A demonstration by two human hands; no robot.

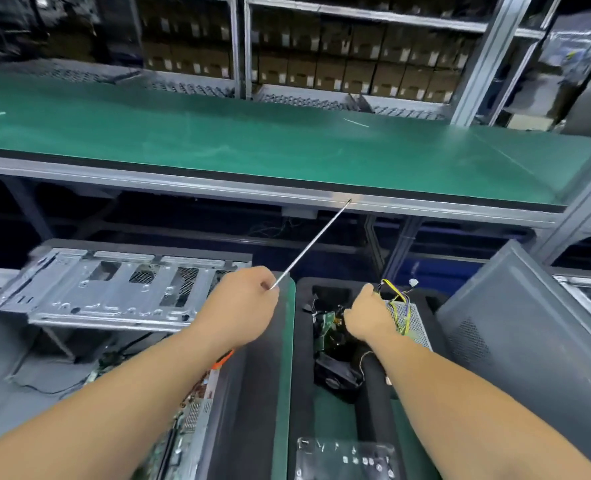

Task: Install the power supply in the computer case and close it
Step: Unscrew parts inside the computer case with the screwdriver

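Below the green bench, I judge little done: my left hand grips a long screwdriver, my right hand clutches the power supply lower right, the case open at left.

My left hand grips a thin, bright steel screwdriver shaft, smooth and shiny. My right hand holds the power supply, its casing dull grey perforated metal, with glossy yellow and black plastic-coated wires spilling out. On the left, the open computer case shows bare stamped sheet metal with a pale satin sheen. On the right, a side panel is matt dark grey with a fine mesh patch. The far shelf carries a smooth green mat edged in brushed aluminium.
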